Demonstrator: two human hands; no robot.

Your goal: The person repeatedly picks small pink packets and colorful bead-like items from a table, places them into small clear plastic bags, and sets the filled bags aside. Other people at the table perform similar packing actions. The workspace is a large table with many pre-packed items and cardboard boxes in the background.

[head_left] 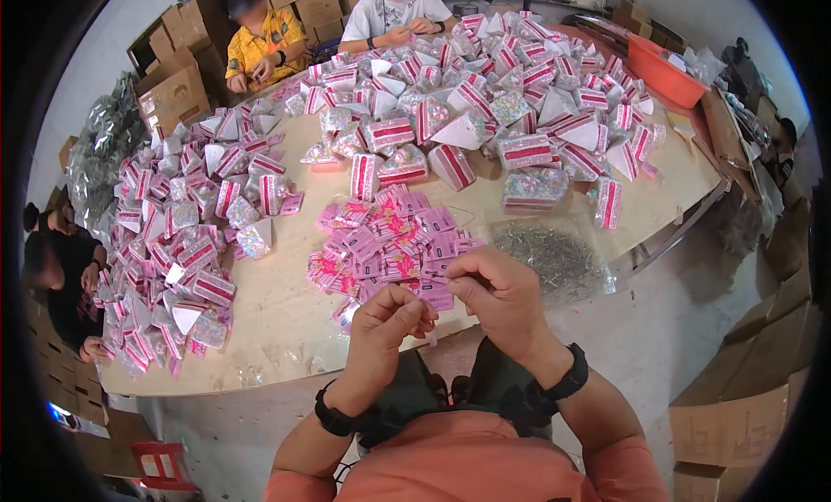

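Pinching something small between thumb and fingertips, the left hand (pixel 387 322) works just off the near edge of the table (pixel 286 329), and the right hand (pixel 498 292) meets it, fingertips pressed on the same little pink piece (pixel 430 322), too small to make out. Right behind them lies the heap of pink cards (pixel 389 238), with a clear bag of thin metal pins (pixel 550 255) beside it. Best, I'd judge, to keep both pinches tight and close together, working over the table so nothing drops.
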